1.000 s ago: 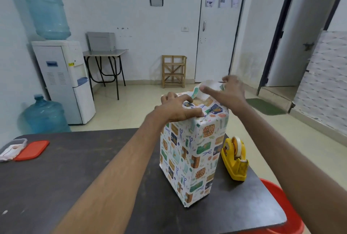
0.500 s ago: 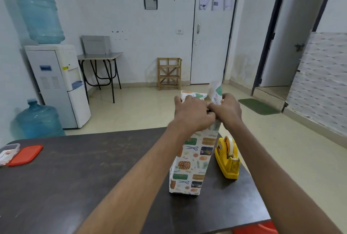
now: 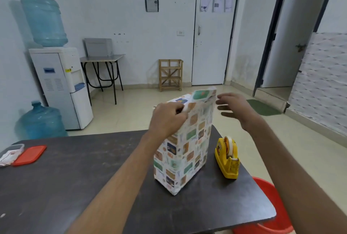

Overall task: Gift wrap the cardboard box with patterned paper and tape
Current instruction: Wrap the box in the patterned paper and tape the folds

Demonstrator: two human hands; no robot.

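White walls, a closed door and a water dispenser (image 3: 60, 83) back a dark table (image 3: 75, 186), and near the table's right edge the box (image 3: 180, 151) stands upright on its narrow end, its sides already covered in patterned paper (image 3: 189, 136). Half a second ago both hands were bunched together on top of the box, pinching the paper's upper end. Now they have parted. The left hand (image 3: 167, 119) keeps its hold, fingers curled round the folded paper at the top corner nearer the camera, while the right hand (image 3: 236, 109) has let go and hangs in the air just to the right of the box, fingers loosely spread and touching nothing. With that grip gone, a flap (image 3: 203, 95) of paper stands up unfolded at the far top edge, so the upper end is not yet closed (the lower end, against the table, cannot be judged from here). The tape dispenser (image 3: 228, 158) sits on the table just beside the box, below the freed hand. A likely reading is that the right hand has been freed either to fetch tape or to press the flap down, while the left pins the fold so it does not spring open. If the left hand slackens first, the crease will probably lift.
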